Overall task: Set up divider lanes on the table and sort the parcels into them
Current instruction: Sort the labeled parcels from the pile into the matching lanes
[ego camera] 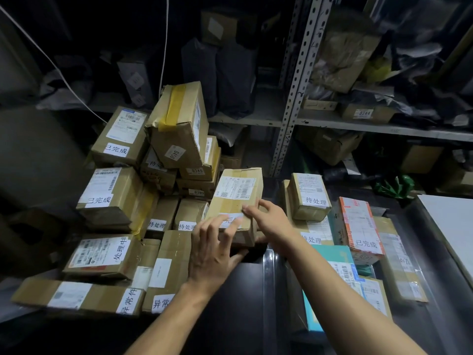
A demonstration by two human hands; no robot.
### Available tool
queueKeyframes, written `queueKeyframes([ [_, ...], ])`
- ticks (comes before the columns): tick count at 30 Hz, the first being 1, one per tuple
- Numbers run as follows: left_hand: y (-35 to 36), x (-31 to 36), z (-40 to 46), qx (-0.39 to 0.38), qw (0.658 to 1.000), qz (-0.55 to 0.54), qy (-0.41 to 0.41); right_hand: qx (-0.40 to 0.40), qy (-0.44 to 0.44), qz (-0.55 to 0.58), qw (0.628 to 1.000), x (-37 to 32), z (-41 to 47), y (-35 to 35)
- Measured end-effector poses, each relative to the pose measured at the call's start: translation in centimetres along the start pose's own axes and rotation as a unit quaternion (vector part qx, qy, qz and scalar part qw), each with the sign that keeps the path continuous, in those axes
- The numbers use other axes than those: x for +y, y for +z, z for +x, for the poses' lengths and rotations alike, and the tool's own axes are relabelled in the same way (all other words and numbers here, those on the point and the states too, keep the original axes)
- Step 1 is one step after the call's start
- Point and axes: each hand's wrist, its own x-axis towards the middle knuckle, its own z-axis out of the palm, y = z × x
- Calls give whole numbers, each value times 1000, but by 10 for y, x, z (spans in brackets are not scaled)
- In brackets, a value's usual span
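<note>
Lifting a stiff, seemingly light cardboard parcel [236, 201] off the table [245, 290], left hand [213, 254] gripping its near end, right hand [268, 221] curled over its right edge.

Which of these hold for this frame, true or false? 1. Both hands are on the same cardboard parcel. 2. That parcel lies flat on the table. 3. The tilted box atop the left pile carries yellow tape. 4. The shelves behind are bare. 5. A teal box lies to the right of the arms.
1. True: the left hand and right hand both hold the cardboard parcel.
2. False: it is tilted, its near end held up.
3. True: the tilted box has yellow tape along its top.
4. False: the shelves hold boxes and dark bags.
5. True: the teal box lies there.
</note>
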Motion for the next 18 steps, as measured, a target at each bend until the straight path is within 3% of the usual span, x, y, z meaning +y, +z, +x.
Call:
queueKeyframes([
  [2,-8,0,7,6,988,-122,-94,-7,-16,-4,1000,-3,1,-6],
  [3,-11,0,11,-4,955,-225,-194,-12,-21,-2,1000,-5,0,-10],
  [5,-17,1,24,-49,805,-446,-388,-21,-24,-3,999,-8,-3,-20],
  [6,-16,-1,29,-69,728,-520,-441,-27,-24,-7,999,-10,-5,-25],
  [8,-8,-3,38,-115,634,-593,-483,-36,-25,-6,999,-10,-10,-36],
  [11,-2,11,46,-155,593,-630,-477,-32,-22,15,999,-8,-22,-55],
  [18,5,78,56,-197,594,-643,-441,40,-51,47,997,9,-64,-120],
])
